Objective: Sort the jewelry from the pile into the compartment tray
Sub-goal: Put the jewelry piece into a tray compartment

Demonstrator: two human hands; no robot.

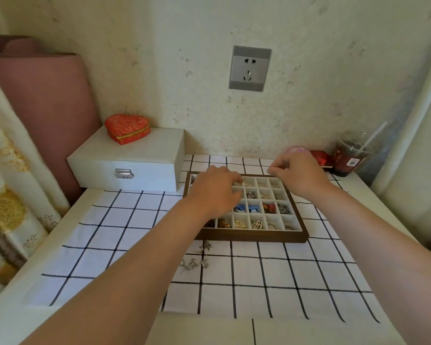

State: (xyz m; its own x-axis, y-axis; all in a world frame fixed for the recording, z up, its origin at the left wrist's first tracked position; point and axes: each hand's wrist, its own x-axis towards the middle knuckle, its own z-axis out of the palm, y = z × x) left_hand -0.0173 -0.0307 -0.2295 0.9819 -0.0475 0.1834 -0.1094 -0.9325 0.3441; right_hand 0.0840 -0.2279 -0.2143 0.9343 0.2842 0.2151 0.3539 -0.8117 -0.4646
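Two bare forearms fill the near field, reaching forward over the checked cloth that covers the bench.

**Task items.** The jewelry pile is a few small silver pieces lying loose on the cloth, just in front of the near rim of the compartment tray. Most of the visible compartments already hold items.

**Grips.** The left grip hangs over the tray's left-hand compartments, fingers curled downward. I cannot tell whether it holds anything. The right grip sits at the tray's far right edge with thumb and fingers drawn together. If it is pinching a piece, that piece is too small to see.

**Handling, as judged.** The pieces look light, hard and slippery, and hooks or chains are likely to snag one another. Each is best taken singly by fingertip pinch at a loop or hook and lifted clear before it is carried.

**Obscured.** The left grip and forearm cover the tray's left columns and near-left corner, and possibly part of the pile. Individual pieces cannot be identified by type.
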